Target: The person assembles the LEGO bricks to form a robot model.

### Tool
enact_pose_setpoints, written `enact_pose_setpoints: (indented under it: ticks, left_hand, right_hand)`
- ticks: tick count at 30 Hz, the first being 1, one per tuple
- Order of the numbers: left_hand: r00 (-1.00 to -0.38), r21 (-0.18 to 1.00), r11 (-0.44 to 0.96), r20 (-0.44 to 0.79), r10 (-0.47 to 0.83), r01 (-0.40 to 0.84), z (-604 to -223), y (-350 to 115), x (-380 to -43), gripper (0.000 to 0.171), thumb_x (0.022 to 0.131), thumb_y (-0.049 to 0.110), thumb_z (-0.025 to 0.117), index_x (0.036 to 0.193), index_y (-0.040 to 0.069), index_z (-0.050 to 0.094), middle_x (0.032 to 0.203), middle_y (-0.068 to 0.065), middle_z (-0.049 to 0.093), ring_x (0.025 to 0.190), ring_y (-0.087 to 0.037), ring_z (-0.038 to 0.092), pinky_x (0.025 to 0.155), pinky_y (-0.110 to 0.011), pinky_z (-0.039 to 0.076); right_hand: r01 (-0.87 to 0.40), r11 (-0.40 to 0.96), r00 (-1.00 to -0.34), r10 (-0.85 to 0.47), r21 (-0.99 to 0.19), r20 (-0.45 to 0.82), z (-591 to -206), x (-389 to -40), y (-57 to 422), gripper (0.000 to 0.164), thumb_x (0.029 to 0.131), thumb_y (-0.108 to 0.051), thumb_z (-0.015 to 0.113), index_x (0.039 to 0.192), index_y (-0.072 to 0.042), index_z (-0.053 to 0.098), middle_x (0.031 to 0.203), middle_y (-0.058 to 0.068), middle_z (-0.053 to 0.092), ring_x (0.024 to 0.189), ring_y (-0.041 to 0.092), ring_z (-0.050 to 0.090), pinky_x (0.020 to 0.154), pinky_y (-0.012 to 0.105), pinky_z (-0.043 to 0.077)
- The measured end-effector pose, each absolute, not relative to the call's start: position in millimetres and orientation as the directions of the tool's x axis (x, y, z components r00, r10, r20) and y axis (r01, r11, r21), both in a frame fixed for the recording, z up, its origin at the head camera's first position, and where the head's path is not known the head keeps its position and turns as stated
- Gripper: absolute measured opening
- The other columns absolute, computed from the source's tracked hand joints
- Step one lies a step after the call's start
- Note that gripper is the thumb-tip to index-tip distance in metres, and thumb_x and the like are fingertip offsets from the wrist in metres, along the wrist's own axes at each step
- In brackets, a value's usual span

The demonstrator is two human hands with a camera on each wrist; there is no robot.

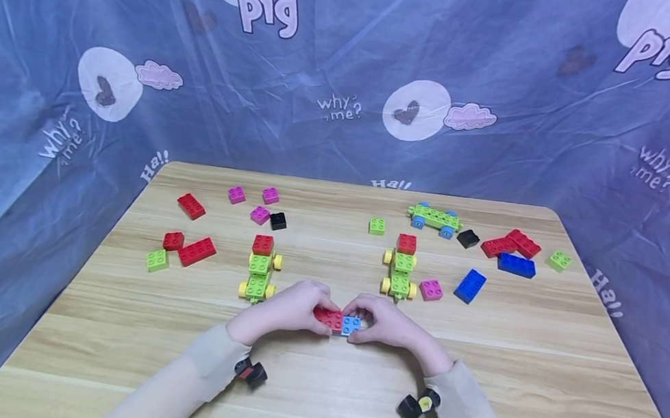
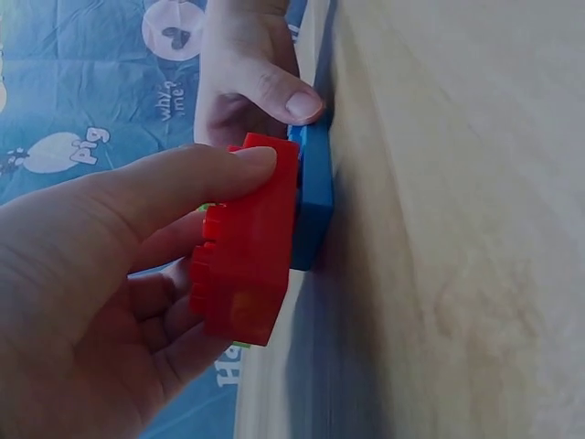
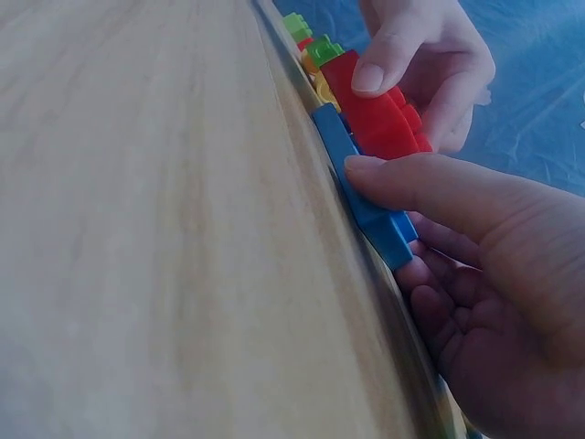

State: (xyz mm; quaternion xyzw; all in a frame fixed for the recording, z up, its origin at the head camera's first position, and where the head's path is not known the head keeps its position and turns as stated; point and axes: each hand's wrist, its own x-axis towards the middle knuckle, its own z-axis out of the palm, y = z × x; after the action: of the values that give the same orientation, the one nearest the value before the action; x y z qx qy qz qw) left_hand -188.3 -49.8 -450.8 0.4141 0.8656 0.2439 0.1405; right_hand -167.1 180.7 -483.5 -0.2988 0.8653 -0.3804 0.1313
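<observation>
At the near middle of the table, my left hand pinches a red building brick between thumb and fingers. My right hand grips a light blue building piece, its thumb along the near side. In the left wrist view, the red brick lies over part of the low blue piece, slightly tilted against it. The right wrist view shows the blue piece close to the tabletop and the red brick above its far part. Whether their studs are fully pressed together I cannot tell.
Two green wheeled cars with red bricks on top, the left car and the right car, stand beyond my hands. A green base with blue wheels is farther back. Loose bricks lie around, including a blue brick and a red brick.
</observation>
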Motion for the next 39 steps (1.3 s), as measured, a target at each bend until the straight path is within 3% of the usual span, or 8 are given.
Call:
enact_pose_setpoints:
  ticks: [19, 39]
  left_hand:
    - [-0.655, 0.639, 0.558, -0.111, 0.748, 0.529, -451, -46, -196, 0.037, 0.068, 0.02, 0.087, 0.101, 0.008, 0.076, 0.09, 0.0, 0.07, 0.078, -0.006, 0.055, 0.07, -0.02, 0.045]
    - [-0.691, 0.703, 0.576, -0.166, 0.704, 0.417, -451, -43, -199, 0.035, 0.062, 0.016, 0.09, 0.093, 0.007, 0.077, 0.085, 0.0, 0.072, 0.073, -0.005, 0.055, 0.067, -0.021, 0.046]
  right_hand:
    - [-0.407, 0.52, -0.784, -0.62, -0.751, -0.004, -483, -167, 181, 0.038, 0.074, -0.023, 0.082, 0.107, -0.011, 0.067, 0.104, 0.0, 0.067, 0.097, 0.014, 0.057, 0.087, 0.027, 0.044]
    - [-0.386, 0.522, -0.792, -0.61, -0.76, -0.017, -482, -166, 179, 0.038, 0.073, -0.023, 0.081, 0.107, -0.012, 0.067, 0.101, -0.004, 0.064, 0.093, 0.008, 0.055, 0.086, 0.025, 0.045]
